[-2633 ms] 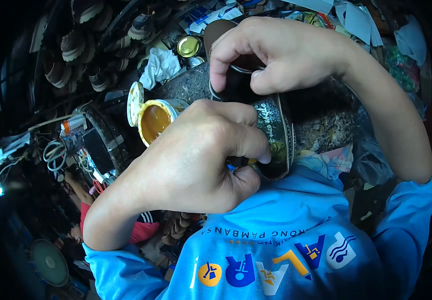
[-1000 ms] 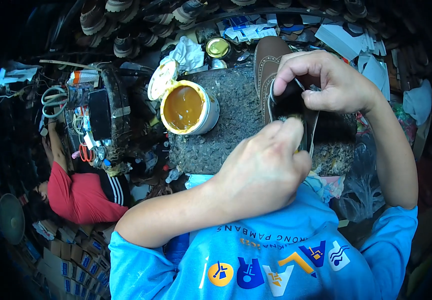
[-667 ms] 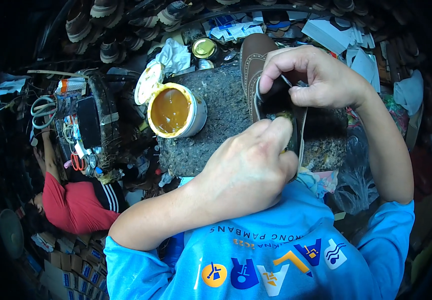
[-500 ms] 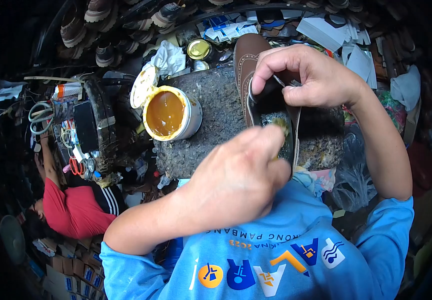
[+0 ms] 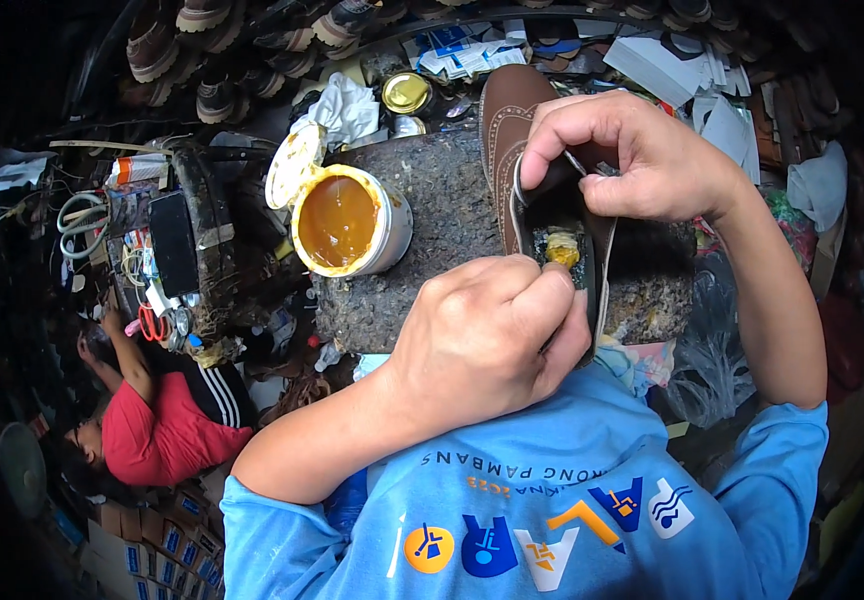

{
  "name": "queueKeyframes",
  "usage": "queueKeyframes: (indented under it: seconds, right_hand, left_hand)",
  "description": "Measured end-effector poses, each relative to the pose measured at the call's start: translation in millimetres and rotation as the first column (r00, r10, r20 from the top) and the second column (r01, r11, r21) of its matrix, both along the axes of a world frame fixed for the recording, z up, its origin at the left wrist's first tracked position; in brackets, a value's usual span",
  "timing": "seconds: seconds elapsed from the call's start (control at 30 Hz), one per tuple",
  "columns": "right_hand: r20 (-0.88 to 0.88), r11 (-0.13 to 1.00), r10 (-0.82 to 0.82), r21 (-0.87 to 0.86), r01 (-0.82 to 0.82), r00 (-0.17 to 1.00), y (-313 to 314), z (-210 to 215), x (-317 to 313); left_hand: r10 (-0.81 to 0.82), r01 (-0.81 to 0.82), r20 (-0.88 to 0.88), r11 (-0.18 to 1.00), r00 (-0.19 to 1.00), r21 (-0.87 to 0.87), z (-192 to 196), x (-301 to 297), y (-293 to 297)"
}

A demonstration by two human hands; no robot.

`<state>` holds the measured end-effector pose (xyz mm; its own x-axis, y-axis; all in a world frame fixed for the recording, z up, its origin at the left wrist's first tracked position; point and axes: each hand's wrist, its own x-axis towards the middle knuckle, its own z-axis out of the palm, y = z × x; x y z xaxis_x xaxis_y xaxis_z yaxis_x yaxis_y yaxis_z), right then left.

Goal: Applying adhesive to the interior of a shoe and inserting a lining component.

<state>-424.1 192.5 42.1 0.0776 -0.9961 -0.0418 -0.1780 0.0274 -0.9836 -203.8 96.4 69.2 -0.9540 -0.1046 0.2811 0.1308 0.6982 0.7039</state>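
A brown shoe [image 5: 508,108] with punched decoration lies toe away from me on a dark, rough block [image 5: 442,190]. My right hand [image 5: 642,155] pinches the edge of its opening between thumb and fingers, holding it apart. My left hand [image 5: 497,335] is closed over the heel end, gripping a brush [image 5: 562,246] whose yellow, glue-coated bristles show inside the shoe; its handle is hidden by my fingers. Left of the shoe, a tub of amber glue [image 5: 342,222] leans on the block, its smeared lid [image 5: 292,170] folded back.
At left stands a cluttered stand [image 5: 212,240] with red-handled scissors [image 5: 153,325] and a dark flat device [image 5: 173,245]. Beyond it a person in a red shirt [image 5: 172,430] works. A round tin [image 5: 407,93], papers and several shoes [image 5: 157,50] lie at the far side.
My left hand has drawn slightly toward me, and the brush's bristles show more fully. My right hand keeps its pinch on the shoe. The other person's arms have shifted.
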Motion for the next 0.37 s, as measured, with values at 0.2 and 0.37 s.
queueKeyframes:
  seconds: [0.2,0.37]
  right_hand:
    - [-0.006,0.999,0.003,-0.035,-0.003,1.0,1.3,-1.2,0.4]
    - [0.01,1.0,-0.001,0.01,0.001,1.0,1.8,1.3,-0.4]
  left_hand:
    - [-0.044,0.044,-0.033,0.999,0.998,-0.005,-1.3,-1.4,2.0]
    - [-0.057,0.057,0.002,0.998,0.998,-0.03,1.1,-6.0,2.5]
